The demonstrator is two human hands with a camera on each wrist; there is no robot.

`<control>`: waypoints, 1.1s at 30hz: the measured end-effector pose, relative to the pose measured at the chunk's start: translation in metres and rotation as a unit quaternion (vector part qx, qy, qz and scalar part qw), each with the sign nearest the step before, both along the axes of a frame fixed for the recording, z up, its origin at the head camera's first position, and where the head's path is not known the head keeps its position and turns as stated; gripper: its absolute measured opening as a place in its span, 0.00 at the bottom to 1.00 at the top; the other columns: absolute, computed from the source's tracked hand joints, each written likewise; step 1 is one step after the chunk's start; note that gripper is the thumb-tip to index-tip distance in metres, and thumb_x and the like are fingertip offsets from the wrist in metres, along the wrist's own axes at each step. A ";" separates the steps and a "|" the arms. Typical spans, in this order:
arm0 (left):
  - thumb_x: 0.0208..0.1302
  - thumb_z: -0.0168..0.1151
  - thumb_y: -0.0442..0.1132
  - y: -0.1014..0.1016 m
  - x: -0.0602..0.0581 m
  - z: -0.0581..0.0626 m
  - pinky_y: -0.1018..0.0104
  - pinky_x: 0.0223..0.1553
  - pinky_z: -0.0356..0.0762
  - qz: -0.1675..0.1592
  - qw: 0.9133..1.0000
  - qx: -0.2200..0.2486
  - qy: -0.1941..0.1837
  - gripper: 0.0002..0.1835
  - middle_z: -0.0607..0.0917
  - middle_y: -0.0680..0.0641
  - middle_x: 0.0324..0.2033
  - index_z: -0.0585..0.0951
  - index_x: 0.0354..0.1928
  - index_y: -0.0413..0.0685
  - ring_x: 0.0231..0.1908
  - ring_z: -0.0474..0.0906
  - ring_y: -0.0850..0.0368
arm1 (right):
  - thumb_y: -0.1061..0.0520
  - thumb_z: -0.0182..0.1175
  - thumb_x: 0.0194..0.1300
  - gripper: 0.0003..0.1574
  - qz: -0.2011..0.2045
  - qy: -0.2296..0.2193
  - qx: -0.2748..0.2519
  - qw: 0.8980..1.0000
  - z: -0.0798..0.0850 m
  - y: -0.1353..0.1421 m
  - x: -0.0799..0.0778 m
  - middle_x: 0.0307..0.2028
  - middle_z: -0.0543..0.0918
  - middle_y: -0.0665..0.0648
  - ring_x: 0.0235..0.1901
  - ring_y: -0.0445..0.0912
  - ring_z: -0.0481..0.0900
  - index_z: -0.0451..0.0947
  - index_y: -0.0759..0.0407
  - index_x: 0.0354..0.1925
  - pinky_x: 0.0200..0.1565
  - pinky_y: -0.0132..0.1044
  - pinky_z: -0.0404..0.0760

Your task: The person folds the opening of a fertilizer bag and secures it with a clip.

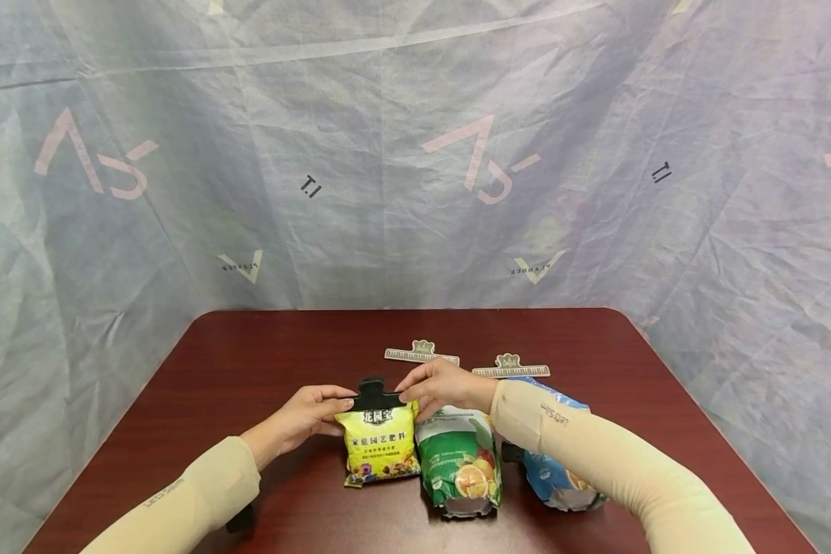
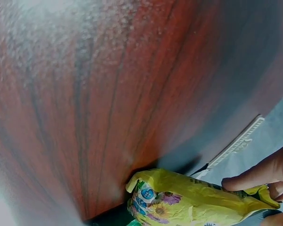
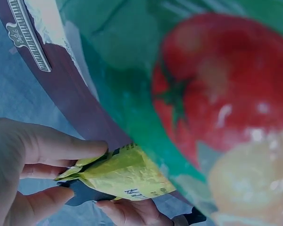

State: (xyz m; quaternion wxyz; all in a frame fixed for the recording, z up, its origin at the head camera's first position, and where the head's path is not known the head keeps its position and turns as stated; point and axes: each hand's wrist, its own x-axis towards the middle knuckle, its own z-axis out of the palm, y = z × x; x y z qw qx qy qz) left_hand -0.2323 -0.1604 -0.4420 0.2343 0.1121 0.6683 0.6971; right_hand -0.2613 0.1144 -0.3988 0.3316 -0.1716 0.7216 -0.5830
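Observation:
A small yellow bag of plant fertilizer (image 1: 381, 445) stands upright at the table's middle, flowers printed along its bottom. Across its top edge lies a wide black bag clip (image 1: 375, 398). My left hand (image 1: 305, 415) pinches the bag's top left corner at the clip's end, thumb in front and fingers behind. At the opposite corner my right hand (image 1: 446, 386) pinches the top edge and the clip's other end. In the right wrist view, the clip (image 3: 87, 193) sits against the yellow bag's folded top, between both hands. Part of the bag's back is hidden.
Right of the yellow bag stands a green pouch (image 1: 450, 455) with fruit pictures. A blue pouch (image 1: 550, 475) is farther right, partly under my right forearm. Two pale ruler-like clips (image 1: 422, 354) lie behind. A black object (image 1: 241, 519) shows beside my left sleeve.

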 end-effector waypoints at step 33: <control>0.66 0.54 0.41 -0.058 0.004 0.001 0.55 0.36 0.79 -0.038 0.997 -0.061 -0.014 0.21 0.82 0.45 0.39 0.73 0.55 0.34 0.35 0.81 0.52 | 0.65 0.58 0.60 0.12 0.035 -0.054 -0.001 0.998 -0.002 -0.055 0.008 0.38 0.81 0.61 0.24 0.52 0.80 0.78 0.69 0.43 0.37 0.51 0.80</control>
